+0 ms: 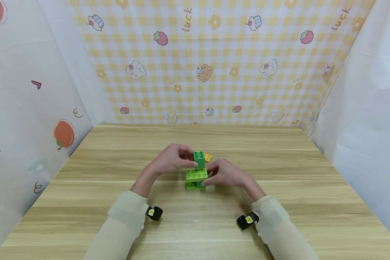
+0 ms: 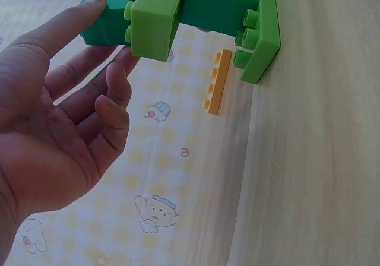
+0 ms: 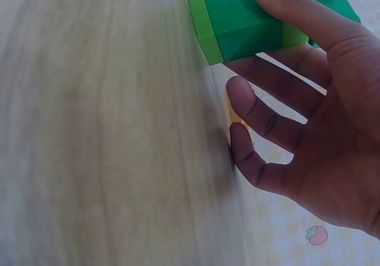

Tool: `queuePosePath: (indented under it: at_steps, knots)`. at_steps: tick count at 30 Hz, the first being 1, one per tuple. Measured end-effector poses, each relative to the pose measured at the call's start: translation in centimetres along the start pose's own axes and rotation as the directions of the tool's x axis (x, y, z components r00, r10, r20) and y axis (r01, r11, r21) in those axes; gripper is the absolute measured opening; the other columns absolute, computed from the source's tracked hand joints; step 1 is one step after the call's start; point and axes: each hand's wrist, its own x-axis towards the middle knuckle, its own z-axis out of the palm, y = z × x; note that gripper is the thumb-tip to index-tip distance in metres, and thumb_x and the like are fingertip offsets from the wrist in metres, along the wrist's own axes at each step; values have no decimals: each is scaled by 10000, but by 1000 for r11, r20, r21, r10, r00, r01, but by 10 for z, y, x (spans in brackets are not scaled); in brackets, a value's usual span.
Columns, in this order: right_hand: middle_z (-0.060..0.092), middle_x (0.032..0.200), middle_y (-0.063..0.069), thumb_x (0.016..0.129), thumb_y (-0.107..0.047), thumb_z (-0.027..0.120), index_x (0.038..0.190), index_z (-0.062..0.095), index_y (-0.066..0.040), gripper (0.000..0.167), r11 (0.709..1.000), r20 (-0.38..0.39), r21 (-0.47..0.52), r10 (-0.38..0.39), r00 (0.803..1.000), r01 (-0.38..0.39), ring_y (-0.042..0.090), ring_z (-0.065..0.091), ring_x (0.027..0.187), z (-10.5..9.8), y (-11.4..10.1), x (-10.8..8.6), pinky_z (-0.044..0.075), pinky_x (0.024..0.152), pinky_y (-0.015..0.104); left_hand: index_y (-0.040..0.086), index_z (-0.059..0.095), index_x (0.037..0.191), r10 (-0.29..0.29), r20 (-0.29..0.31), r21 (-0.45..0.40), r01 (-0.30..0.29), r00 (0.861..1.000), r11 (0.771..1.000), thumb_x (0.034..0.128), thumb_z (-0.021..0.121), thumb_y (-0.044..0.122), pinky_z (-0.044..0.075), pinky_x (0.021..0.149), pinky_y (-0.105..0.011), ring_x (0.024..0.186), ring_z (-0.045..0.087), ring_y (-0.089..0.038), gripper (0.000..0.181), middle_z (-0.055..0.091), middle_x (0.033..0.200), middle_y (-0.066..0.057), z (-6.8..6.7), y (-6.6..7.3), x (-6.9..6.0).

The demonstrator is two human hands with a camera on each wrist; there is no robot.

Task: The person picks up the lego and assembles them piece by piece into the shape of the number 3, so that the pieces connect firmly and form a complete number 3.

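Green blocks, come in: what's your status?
Left hand pinches upper dark-green block; right hand grips lower dark-green block. Upper one's seating unclear. Orange block behind, apparently not in the way.

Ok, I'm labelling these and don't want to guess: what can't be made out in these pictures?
- Head: most of the lower green block, behind the right hand and upper lime brick.
- Left wrist: the rest of the lime base, cut off by the top edge.
- Right wrist: most of the orange plate, behind the right hand.
- Right wrist: the table's grain, blurred.
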Motion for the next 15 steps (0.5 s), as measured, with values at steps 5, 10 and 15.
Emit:
queuePosePath:
  at_steps: [5, 10, 15]
  knots:
    - [771, 898, -71, 893, -256, 858, 1008, 829, -185, 138, 1000, 3, -2, -16, 1000, 16, 86, 646, 764, 0, 1, 0, 490, 681, 236, 74, 744, 1200, 21, 14, 2, -21, 1000, 1000, 924, 818, 225, 560, 896, -343, 986, 689, -173, 323, 764, 1069, -50, 1, 2, -1]
    - [766, 882, -82, 891, -261, 859, 995, 827, -200, 124, 1000, 2, -4, -7, 1000, 7, 80, 630, 751, 1, 1, 1, 480, 669, 230, 93, 756, 1164, 36, 29, -4, -36, 999, 999, 919, 824, 229, 551, 867, -327, 962, 679, -172, 289, 762, 1051, -41, 3, 2, -1]
    - [753, 860, -82, 889, -271, 859, 960, 816, -208, 105, 1000, -2, -8, -2, 1000, 2, 70, 597, 730, 0, 1, 0, 461, 653, 227, 104, 762, 1130, 46, 39, 0, -46, 998, 999, 906, 838, 230, 543, 849, -330, 939, 674, -181, 268, 760, 1029, -37, 4, 2, -1]
